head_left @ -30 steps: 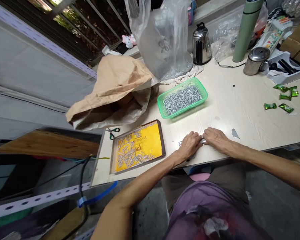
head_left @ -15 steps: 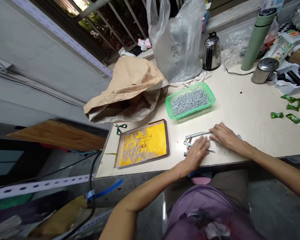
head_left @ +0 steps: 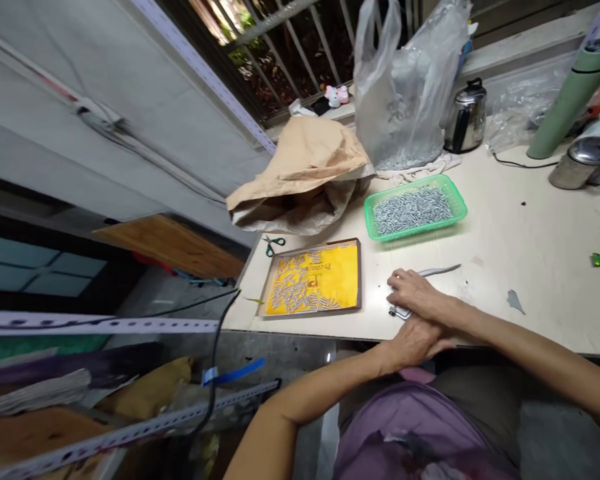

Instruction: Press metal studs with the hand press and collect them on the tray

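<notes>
A metal hand tool (head_left: 440, 271) lies near the table's front edge, its long grey handle pointing right. My right hand (head_left: 414, 293) is over the tool's head end, fingers curled and closed around it, hiding most of it. Just below, my left hand (head_left: 416, 341) reaches in under my right hand at the table edge; its fingertips are mostly hidden. To the left is a shallow tray with a yellow base (head_left: 347, 270) and many small metal pins. Behind my hands stands a green basket (head_left: 457, 217) full of similar metal pieces.
Green-handled scissors (head_left: 274, 245) lie behind the tray. A large brown paper bag (head_left: 315, 150), a plastic bag (head_left: 405, 113), a steel kettle (head_left: 467, 117) and a green flask (head_left: 563, 107) stand at the back. A grey scrap (head_left: 516, 301) lies on the right.
The view has swung, so things appear further right. My right hand has moved from the handle onto the tool's head. My left hand has drawn back toward the table edge, beneath my right.
</notes>
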`<move>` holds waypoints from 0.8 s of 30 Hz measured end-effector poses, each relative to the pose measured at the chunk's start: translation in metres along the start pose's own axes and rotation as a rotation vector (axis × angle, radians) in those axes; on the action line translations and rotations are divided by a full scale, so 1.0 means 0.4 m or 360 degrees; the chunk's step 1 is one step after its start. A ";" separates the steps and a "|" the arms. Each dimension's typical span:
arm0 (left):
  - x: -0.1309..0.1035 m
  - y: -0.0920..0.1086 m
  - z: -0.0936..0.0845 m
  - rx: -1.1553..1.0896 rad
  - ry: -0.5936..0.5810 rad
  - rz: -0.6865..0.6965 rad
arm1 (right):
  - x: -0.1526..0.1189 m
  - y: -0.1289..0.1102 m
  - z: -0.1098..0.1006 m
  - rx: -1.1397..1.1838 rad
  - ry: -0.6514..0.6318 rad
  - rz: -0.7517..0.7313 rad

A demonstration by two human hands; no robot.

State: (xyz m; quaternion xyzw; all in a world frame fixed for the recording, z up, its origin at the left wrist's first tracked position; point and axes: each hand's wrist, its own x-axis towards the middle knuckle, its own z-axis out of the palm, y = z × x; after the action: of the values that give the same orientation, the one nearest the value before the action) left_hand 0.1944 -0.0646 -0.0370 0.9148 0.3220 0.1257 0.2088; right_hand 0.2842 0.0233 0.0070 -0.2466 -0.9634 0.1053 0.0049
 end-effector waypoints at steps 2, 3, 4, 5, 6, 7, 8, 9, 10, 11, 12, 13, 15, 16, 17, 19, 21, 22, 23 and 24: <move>-0.043 0.010 -0.021 0.0048 0.0041 0.0122 | 0.029 -0.012 0.020 -0.0070 0.0007 -0.0109; -0.072 0.008 -0.037 0.0086 0.0104 0.0136 | 0.039 -0.012 0.029 -0.0091 0.0027 -0.0139; -0.104 0.000 -0.056 0.0142 0.0195 0.0089 | 0.046 -0.009 0.036 -0.0095 0.0061 -0.0152; -0.138 -0.014 -0.080 0.0217 0.0301 -0.0031 | 0.050 -0.003 0.039 -0.0085 0.0110 -0.0153; -0.174 -0.036 -0.107 0.0307 0.0406 -0.0204 | 0.050 0.006 0.037 -0.0064 0.0180 -0.0140; -0.209 -0.064 -0.137 0.0417 0.0503 -0.0420 | 0.049 0.018 0.029 -0.0033 0.0274 -0.0113; -0.242 -0.097 -0.169 0.0536 0.0560 -0.0680 | 0.046 0.033 0.014 0.0004 0.0391 -0.0068; -0.271 -0.133 -0.201 0.0646 0.0582 -0.0917 | 0.042 0.051 -0.007 0.0040 0.0517 -0.0012; -0.297 -0.169 -0.232 0.0739 0.0544 -0.1104 | 0.039 0.073 -0.033 0.0069 0.0644 0.0058; -0.318 -0.202 -0.261 0.0802 0.0457 -0.1230 | 0.036 0.097 -0.063 0.0081 0.0762 0.0139; -0.334 -0.232 -0.286 0.0833 0.0328 -0.1289 | 0.034 0.122 -0.093 0.0065 0.0836 0.0218; -0.346 -0.257 -0.306 0.0845 0.0186 -0.1302 | 0.033 0.147 -0.123 0.0019 0.0900 0.0317; -0.360 -0.294 -0.333 0.0833 -0.0069 -0.1243 | 0.029 0.187 -0.171 -0.0115 0.1011 0.0525; -0.364 -0.306 -0.341 0.0821 -0.0159 -0.1198 | 0.024 0.199 -0.187 -0.0174 0.1049 0.0598; -0.367 -0.316 -0.345 0.0806 -0.0220 -0.1154 | 0.016 0.203 -0.195 -0.0214 0.1072 0.0635; -0.371 -0.328 -0.347 0.0762 -0.0261 -0.1088 | -0.011 0.190 -0.187 -0.0216 0.1041 0.0597; -0.370 -0.330 -0.344 0.0683 -0.0200 -0.1080 | -0.051 0.153 -0.152 -0.0122 0.0902 0.0487; -0.365 -0.327 -0.341 0.0624 -0.0124 -0.1110 | -0.075 0.130 -0.126 -0.0060 0.0807 0.0447; -0.355 -0.319 -0.337 0.0544 -0.0020 -0.1157 | -0.099 0.104 -0.097 0.0003 0.0701 0.0427; -0.341 -0.308 -0.331 0.0432 0.0101 -0.1209 | -0.123 0.078 -0.067 0.0049 0.0603 0.0436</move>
State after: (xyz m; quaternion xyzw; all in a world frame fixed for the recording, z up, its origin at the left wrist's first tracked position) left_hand -0.0236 -0.0253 0.0096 0.7457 0.6570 0.0241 0.1077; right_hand 0.3438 0.0322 0.0290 -0.3902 -0.9011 0.0715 0.1749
